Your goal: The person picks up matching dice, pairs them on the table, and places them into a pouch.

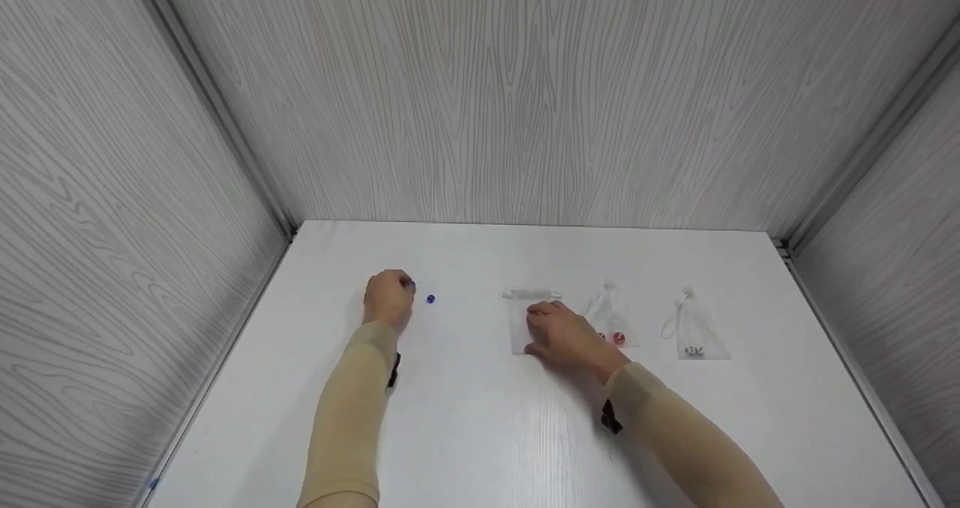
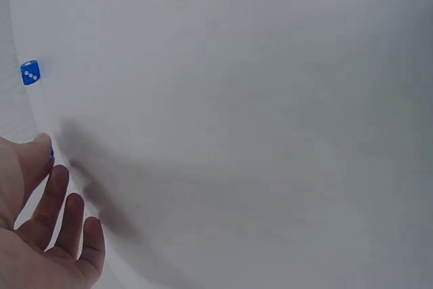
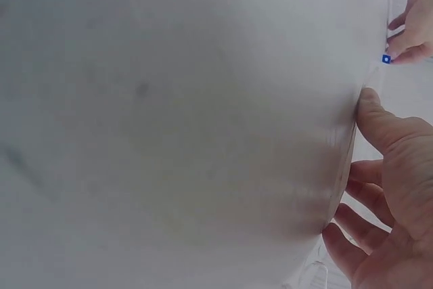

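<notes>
My left hand (image 1: 388, 296) is at the left of the white table, pinching a small blue die (image 2: 52, 153) between thumb and index finger, which hide most of it. Just to its right lies a second blue die (image 1: 430, 299); white pips show on this die (image 2: 30, 72) in the left wrist view. Right of the middle, my right hand (image 1: 564, 333) rests on a flat sheer drawstring bag (image 1: 519, 335), covering its right part. The thumb and fingers of my right hand (image 3: 399, 187) are spread apart over the bag in the right wrist view.
Beside my right hand lies a sheer bag (image 1: 611, 314) with red dice (image 1: 619, 338) inside. Farther right, another sheer bag (image 1: 701, 332) holds small black-and-white pieces (image 1: 694, 351). Grey wood-grain panels (image 1: 480, 103) stand behind and at both sides of the white table (image 1: 465, 418).
</notes>
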`<action>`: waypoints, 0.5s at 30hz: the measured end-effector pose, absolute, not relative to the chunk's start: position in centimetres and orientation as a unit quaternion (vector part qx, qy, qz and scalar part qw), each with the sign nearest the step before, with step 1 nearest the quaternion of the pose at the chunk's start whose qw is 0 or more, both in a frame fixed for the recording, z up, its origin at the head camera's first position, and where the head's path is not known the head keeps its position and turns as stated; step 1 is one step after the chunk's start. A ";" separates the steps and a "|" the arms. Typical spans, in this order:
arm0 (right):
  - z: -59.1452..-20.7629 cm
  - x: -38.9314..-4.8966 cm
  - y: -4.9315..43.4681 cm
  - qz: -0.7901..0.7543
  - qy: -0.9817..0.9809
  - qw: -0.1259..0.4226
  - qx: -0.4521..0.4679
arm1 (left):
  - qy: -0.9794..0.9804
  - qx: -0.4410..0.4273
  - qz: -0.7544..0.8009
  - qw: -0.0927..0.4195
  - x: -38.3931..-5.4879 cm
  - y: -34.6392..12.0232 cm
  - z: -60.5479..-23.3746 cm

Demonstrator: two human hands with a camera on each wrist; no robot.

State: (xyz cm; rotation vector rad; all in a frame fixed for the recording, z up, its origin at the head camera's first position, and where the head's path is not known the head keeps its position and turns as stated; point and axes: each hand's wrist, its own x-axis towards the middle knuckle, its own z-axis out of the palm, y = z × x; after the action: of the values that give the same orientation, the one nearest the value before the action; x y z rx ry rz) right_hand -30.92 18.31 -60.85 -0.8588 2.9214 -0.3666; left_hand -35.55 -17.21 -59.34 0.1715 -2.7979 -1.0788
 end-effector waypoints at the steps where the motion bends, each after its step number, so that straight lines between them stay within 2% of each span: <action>1: -60.9 -30.9 18.3 -0.120 0.951 0.036 -0.283 | -0.932 0.046 -0.354 0.065 -36.0 -17.3 -59.6; 7: -60.8 -31.2 18.3 -0.120 0.947 0.022 -0.298 | -0.939 -0.033 -0.336 0.066 -36.7 -16.7 -59.2; 11: -60.8 -31.1 18.4 -0.122 0.946 0.023 -0.301 | -0.933 -0.069 -0.350 0.053 -34.7 -15.2 -58.3; 15: -60.7 -31.0 18.5 -0.126 0.946 0.028 -0.297 | -0.929 -0.124 -0.349 0.012 -32.0 -12.7 -58.3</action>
State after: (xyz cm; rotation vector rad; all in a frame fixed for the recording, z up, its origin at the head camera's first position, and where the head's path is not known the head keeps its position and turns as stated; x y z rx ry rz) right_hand -31.02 18.53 -60.67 -0.9169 2.9204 -0.3895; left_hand -31.95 -12.70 -58.31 -0.3851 -2.8952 -1.0884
